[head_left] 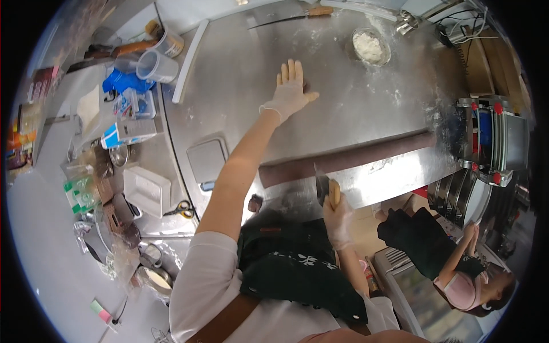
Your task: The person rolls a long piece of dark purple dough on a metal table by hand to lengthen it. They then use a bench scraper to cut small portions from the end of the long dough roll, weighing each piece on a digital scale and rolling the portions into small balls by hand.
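Here, clasping a wooden-handled blade [334, 195] in the right hand [338, 220], probably for control, near the brown dough log [357, 155] on the worktop [240, 68]; splaying the left hand [289, 94] by a dark lump [307, 86], perhaps for steadying.

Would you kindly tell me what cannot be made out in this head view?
In the head view:
Dark piece: the left hand hides how far it extends.
Wooden handle: its lower end is hidden by the right hand.
Grey scale: its display is too small to read.
Bowl: white powder covers its bottom.
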The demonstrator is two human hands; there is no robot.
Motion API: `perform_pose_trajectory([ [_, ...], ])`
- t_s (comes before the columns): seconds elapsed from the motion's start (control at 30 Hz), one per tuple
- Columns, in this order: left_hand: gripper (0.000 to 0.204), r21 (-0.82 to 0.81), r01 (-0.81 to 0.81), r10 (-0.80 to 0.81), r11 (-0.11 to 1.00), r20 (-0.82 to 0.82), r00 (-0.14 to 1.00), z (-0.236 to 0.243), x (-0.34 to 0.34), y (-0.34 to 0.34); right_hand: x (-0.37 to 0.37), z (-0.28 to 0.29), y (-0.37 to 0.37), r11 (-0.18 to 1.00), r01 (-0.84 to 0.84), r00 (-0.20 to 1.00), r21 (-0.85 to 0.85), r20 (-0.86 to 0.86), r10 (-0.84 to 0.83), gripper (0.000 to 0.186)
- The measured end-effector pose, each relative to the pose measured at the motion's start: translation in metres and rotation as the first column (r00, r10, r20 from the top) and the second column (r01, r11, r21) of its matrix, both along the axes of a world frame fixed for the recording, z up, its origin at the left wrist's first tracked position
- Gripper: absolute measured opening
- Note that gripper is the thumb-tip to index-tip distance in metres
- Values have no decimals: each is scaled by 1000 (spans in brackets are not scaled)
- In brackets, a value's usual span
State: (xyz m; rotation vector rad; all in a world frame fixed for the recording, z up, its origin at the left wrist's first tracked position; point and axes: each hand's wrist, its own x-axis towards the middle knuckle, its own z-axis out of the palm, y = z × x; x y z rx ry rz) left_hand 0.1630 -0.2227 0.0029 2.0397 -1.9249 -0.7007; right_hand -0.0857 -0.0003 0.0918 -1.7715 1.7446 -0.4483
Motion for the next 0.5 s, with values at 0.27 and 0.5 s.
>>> perform_pose_trajectory([
  [0.27,96,59,-93,110,994,-535,837,62,19,114,95,-13,23,986,-165,980,-40,-116,159,23],
  [0.5,87,210,30,109,977,-618,778,90,20,156,130,-26,32,983,-181,951,-24,-259,168,25],
])
